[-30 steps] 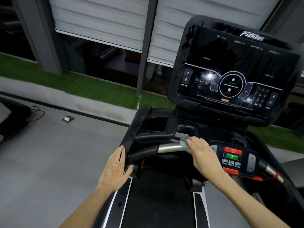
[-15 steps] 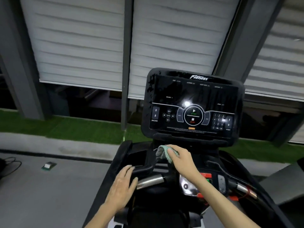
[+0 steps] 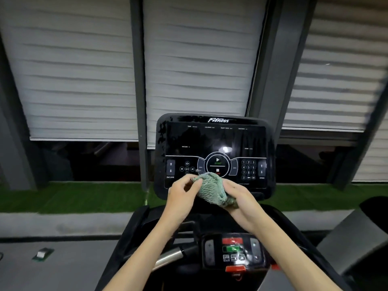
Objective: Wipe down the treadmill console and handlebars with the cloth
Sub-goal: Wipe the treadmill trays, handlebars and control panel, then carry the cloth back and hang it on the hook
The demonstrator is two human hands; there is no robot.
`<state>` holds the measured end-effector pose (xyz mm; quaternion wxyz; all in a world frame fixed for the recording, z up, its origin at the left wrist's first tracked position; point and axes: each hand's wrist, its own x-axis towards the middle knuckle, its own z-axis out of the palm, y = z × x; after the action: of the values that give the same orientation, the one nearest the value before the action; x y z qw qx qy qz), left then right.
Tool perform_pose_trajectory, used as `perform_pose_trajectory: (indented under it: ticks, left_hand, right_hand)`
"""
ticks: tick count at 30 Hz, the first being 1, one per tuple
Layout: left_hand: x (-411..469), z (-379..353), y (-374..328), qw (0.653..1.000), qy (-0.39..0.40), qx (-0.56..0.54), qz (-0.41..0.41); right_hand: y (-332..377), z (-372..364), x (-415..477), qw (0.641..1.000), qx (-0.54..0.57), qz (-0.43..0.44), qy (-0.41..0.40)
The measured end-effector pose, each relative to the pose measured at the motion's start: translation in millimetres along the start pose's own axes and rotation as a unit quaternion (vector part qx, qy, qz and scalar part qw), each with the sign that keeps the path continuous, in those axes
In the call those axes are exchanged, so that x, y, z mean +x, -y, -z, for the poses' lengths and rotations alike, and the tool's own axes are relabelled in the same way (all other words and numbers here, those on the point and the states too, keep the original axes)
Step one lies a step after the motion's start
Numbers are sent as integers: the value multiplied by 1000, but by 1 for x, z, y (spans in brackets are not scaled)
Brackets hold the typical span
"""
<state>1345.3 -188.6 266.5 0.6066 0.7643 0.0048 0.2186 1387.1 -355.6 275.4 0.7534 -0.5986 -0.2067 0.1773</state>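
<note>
The black treadmill console [image 3: 214, 143] stands upright ahead of me, its screen dark with white button markings. A bunched green cloth [image 3: 212, 189] hangs in the air just in front of the console's lower edge. My right hand [image 3: 241, 204] grips the cloth from the right and below. My left hand [image 3: 184, 192] pinches the cloth's left edge with thumb and fingers. Below my forearms a silver and black handlebar [image 3: 168, 257] runs leftward from a small control panel [image 3: 233, 253] with red and green buttons.
Grey window blinds [image 3: 79, 80] and dark pillars fill the wall behind the console. A green turf strip [image 3: 73, 196] and a grey floor [image 3: 52, 269] lie to the left, with a small green and white object [image 3: 43, 254] on the floor. Another machine's grey part [image 3: 352, 238] sits at right.
My right hand lifted the cloth from the handlebar up to the console's lower edge. My left hand left the handlebar and took hold of the cloth. The view tilted upward.
</note>
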Motion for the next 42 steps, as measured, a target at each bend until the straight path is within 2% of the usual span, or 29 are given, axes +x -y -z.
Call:
perform_pose_trajectory:
  ticks: [5, 9, 13, 18, 22, 28, 33, 35, 37, 40, 42]
  left_hand:
    - [12, -8, -33, 996, -9, 36, -84]
    - [15, -9, -54, 991, 7, 36, -126]
    - [16, -2, -65, 987, 69, 63, -133]
    - [12, 19, -71, 977, 102, 116, -144]
    - [6, 38, -72, 976, 121, 136, -115]
    - [-13, 50, -66, 990, 56, 114, -55]
    - [-44, 51, -62, 999, -22, 33, 28]
    - [-57, 54, -66, 996, -72, -15, 47]
    - [-71, 59, -72, 991, -122, -10, 47]
    - [-86, 63, -84, 982, -165, -51, 77]
    - [-100, 58, -92, 974, -194, -74, 86]
  right_hand:
    - [17, 9, -5, 998, -64, 30, -6]
    - [31, 14, -4, 999, -26, 31, 3]
    - [45, 13, -7, 997, -68, 31, 31]
    - [58, -1, -8, 983, -170, 74, -2]
    - [66, -20, -9, 994, -86, 71, -5]
    - [62, -56, -10, 996, 63, 62, -30]
    - [53, -77, -12, 990, 130, 31, 33]
    - [50, -81, -12, 990, 127, 23, 53]
    - [47, -85, -13, 989, 123, 12, 82]
    - [35, -88, -15, 990, -3, 61, 123]
    - [29, -91, -24, 976, -86, 94, 177]
